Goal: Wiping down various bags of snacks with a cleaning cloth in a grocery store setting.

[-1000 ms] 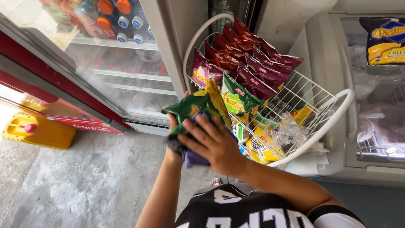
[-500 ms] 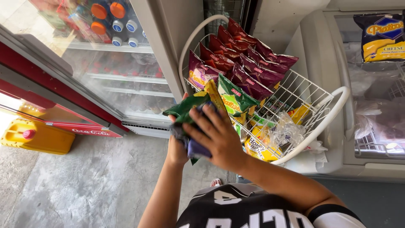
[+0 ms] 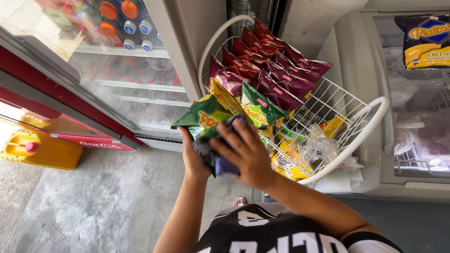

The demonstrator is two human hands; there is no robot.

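Note:
My left hand (image 3: 193, 159) holds a green and yellow snack bag (image 3: 206, 112) from below, in front of a white wire basket (image 3: 370, 122). My right hand (image 3: 243, 150) presses a purple cloth (image 3: 224, 165) against the lower part of that bag. The basket holds rows of maroon snack bags (image 3: 276, 70), one green bag (image 3: 260, 110), and yellow packs with clear wrappers lower down.
A glass-door drinks cooler (image 3: 117, 70) with bottles stands to the left. A white chest freezer (image 3: 412, 103) with a blue and yellow snack bag (image 3: 424, 40) on top stands to the right. A yellow container (image 3: 37, 150) sits on the concrete floor at far left.
The green bag has tilted so that its front face shows more. My right hand with the cloth has slid slightly down and right over the bag.

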